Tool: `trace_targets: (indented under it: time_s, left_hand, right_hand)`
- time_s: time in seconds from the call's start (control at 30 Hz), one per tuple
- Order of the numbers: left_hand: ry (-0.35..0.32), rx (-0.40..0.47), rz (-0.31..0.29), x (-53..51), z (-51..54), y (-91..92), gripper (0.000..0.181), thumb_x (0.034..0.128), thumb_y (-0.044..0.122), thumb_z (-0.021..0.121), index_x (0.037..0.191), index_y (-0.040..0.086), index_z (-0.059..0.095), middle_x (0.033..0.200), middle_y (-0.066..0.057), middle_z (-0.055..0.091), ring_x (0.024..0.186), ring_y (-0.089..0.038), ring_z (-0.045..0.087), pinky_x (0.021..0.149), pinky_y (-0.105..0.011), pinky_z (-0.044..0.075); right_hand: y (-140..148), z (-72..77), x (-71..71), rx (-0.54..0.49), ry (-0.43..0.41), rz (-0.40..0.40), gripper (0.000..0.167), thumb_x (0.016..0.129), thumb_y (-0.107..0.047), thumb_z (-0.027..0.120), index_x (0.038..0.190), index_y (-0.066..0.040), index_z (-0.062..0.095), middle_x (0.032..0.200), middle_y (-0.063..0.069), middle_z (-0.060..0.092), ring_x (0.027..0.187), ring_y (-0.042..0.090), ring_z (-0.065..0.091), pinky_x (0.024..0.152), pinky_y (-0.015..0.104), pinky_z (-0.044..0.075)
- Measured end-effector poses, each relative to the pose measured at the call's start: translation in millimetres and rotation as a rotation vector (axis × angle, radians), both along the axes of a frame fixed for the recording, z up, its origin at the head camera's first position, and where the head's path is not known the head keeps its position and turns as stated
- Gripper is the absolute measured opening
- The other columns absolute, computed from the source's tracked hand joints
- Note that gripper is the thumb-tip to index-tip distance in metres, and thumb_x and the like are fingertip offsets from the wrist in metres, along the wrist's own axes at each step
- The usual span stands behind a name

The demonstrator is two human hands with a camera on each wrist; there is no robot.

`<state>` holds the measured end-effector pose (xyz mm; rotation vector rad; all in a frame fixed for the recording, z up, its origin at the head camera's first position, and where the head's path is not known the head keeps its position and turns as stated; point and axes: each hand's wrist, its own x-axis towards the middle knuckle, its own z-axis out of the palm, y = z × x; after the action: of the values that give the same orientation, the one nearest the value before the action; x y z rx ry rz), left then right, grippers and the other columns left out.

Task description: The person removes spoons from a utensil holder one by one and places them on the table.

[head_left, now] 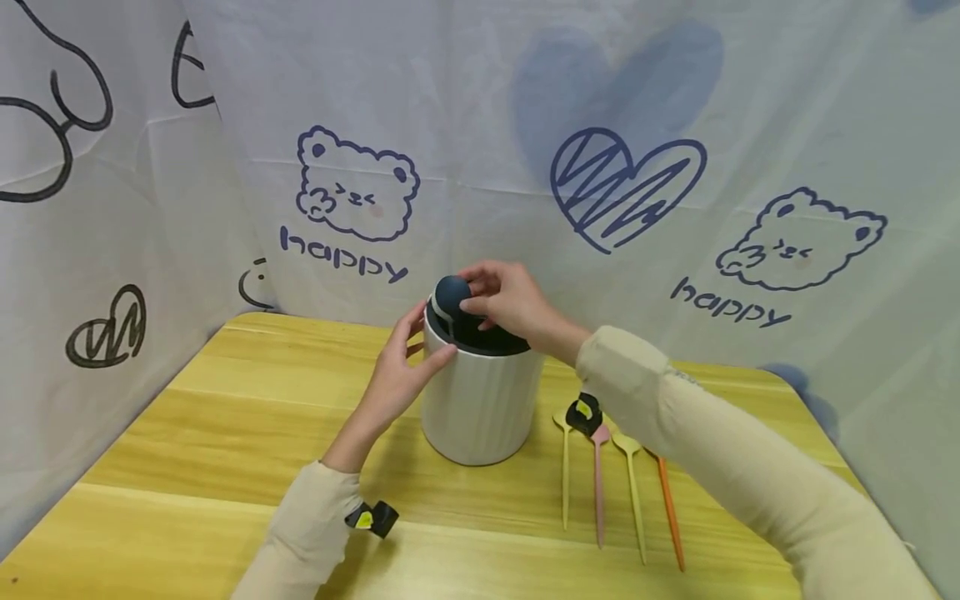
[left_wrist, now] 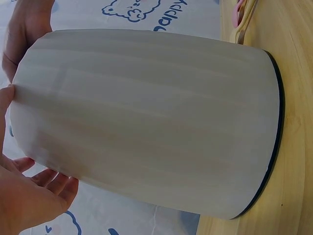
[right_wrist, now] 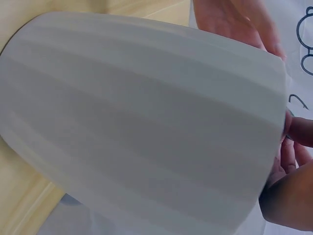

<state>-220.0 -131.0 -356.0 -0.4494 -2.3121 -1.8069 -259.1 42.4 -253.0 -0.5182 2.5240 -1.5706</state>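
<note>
A white ribbed container (head_left: 480, 408) with a dark inside stands upright on the table. My left hand (head_left: 393, 371) grips its upper left side, thumb at the rim; in the left wrist view the fingers (left_wrist: 56, 183) bend along its wall. Over the opening my right hand (head_left: 513, 302) pinches a dark blue rounded object (head_left: 453, 295) with a pale edge, beside the left rim. What it joins below is hidden. In the right wrist view, the container (right_wrist: 142, 117) hides most of the right hand's fingertips (right_wrist: 288, 152).
Right of the container several long-handled spoons lie side by side on the wooden table (head_left: 187, 450): yellow (head_left: 566, 483), pink (head_left: 598, 492), another yellow (head_left: 636, 500) and orange (head_left: 670, 517), partly under the right sleeve (head_left: 735, 450). White printed cloth (head_left: 480, 108) hangs behind.
</note>
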Motion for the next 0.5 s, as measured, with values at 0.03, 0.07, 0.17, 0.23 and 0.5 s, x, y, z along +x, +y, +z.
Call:
trace_targets:
  time_s: [0.03, 0.07, 0.17, 0.23, 0.5]
  left_hand:
    - [0.001, -0.002, 0.001, 0.2, 0.6, 0.1, 0.077, 0.0914, 0.032, 0.064, 0.153, 0.009, 0.024, 0.154, -0.011, 0.029, 0.136, -0.028, 0.032, 0.109, -0.048, 0.032]
    - [0.0, -0.003, 0.001, 0.4, 0.9, 0.2, 0.077, 0.0913, 0.032, 0.064, 0.153, 0.009, 0.024, 0.154, -0.011, 0.028, 0.136, -0.028, 0.032, 0.109, -0.049, 0.032]
    - [-0.007, -0.008, 0.006, 1.2, 2.1, 0.2, 0.077, 0.0916, 0.033, 0.064, 0.153, 0.01, 0.024, 0.154, -0.011, 0.028, 0.137, -0.029, 0.031, 0.109, -0.049, 0.032]
    - [-0.01, -0.011, 0.007, 1.3, 2.3, 0.2, 0.077, 0.0918, 0.033, 0.064, 0.153, 0.01, 0.024, 0.155, -0.011, 0.028, 0.137, -0.029, 0.031, 0.109, -0.048, 0.032]
    - [-0.008, -0.006, 0.017, 0.9, 3.7, 0.1, 0.075, 0.0918, 0.03, 0.064, 0.153, 0.009, 0.024, 0.154, -0.01, 0.029, 0.136, -0.027, 0.033, 0.108, -0.047, 0.033]
  right_hand:
    - [1, 0.7, -0.3, -0.01, 0.011, 0.001, 0.035, 0.089, 0.001, 0.065, 0.124, -0.001, 0.061, 0.102, 0.016, 0.066, 0.087, 0.027, 0.062, 0.064, 0.03, 0.056]
    - [2, 1.2, -0.5, -0.024, 0.022, 0.004, 0.035, 0.09, 0.0, 0.065, 0.125, -0.002, 0.06, 0.102, 0.015, 0.065, 0.087, 0.027, 0.061, 0.064, 0.029, 0.056]
    - [4, 1.8, -1.0, -0.08, 0.058, 0.012, 0.038, 0.09, 0.001, 0.064, 0.127, -0.003, 0.059, 0.102, 0.017, 0.064, 0.084, 0.028, 0.06, 0.061, 0.028, 0.055]
    - [6, 1.4, -1.0, -0.117, 0.08, 0.018, 0.038, 0.09, 0.002, 0.063, 0.128, -0.003, 0.059, 0.104, 0.017, 0.064, 0.085, 0.028, 0.06, 0.06, 0.027, 0.054]
    - [16, 6.0, -1.8, -0.242, 0.064, -0.001, 0.039, 0.087, 0.006, 0.064, 0.126, 0.0, 0.061, 0.112, 0.019, 0.064, 0.087, 0.028, 0.062, 0.063, 0.027, 0.056]
